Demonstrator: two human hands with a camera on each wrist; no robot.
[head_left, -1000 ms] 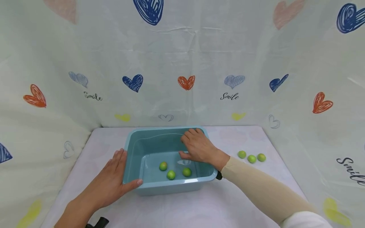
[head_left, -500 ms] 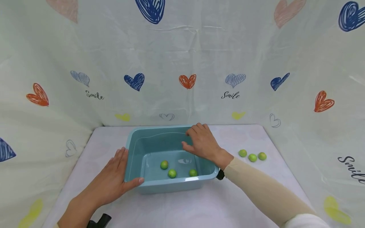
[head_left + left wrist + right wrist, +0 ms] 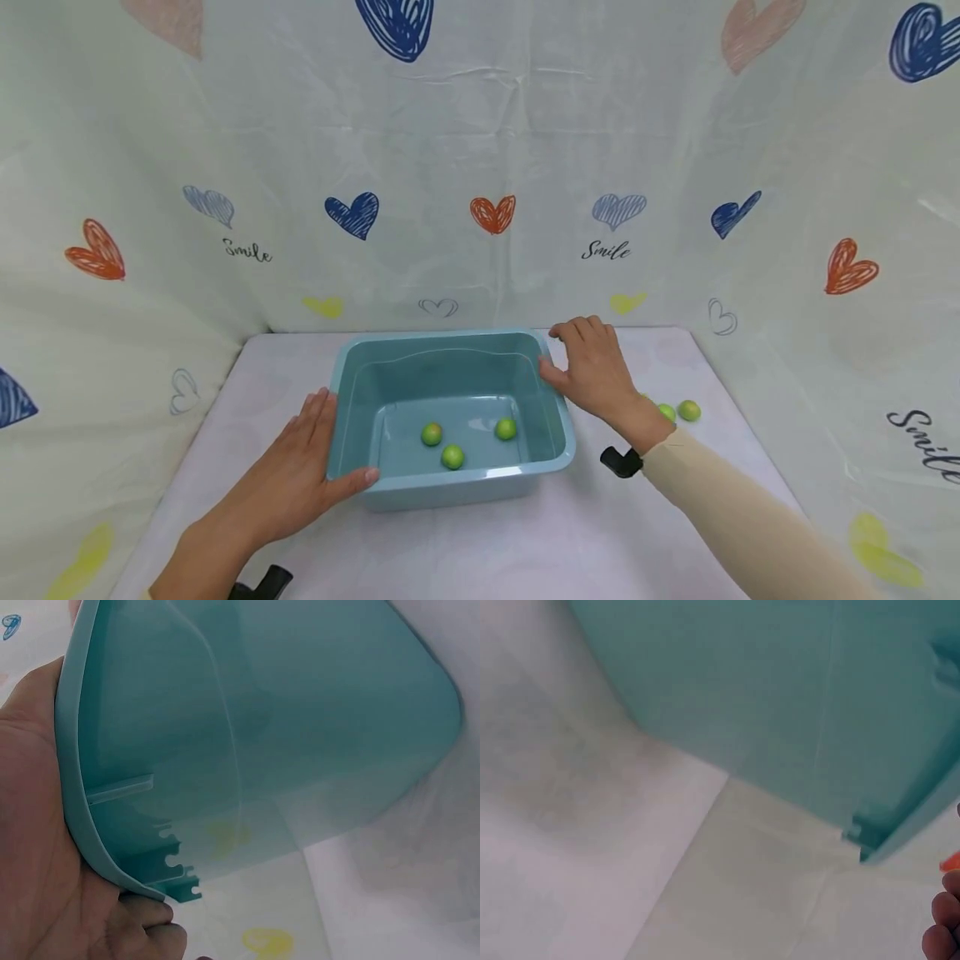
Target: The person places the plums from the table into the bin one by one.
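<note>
A blue-green plastic basin (image 3: pixel 450 481) stands on the table. Three small green limes (image 3: pixel 452 457) lie apart on its floor. My left hand (image 3: pixel 288 475) rests against the basin's left side, fingers straight, thumb over the front rim; the left wrist view has the palm (image 3: pixel 37 802) along the rim. Just off the right rim, my right hand (image 3: pixel 592 371) hovers with nothing in it, fingers loosely bent and thumb spread by the edge. The right wrist view catches only some fingertips (image 3: pixel 945 911) near the basin's outer wall (image 3: pixel 727 690).
More limes (image 3: pixel 689 410) lie on the white table (image 3: pixel 465 550) to the right, partly hidden behind my right wrist. A pale cloth backdrop (image 3: pixel 420 142) with printed hearts surrounds the table at the back and sides. Black wrist devices (image 3: pixel 621 462) sit under both wrists.
My right hand has moved right, from over the inside of the basin to beyond its right rim. The right-hand lime in the basin has rolled a little. My left hand stays put.
</note>
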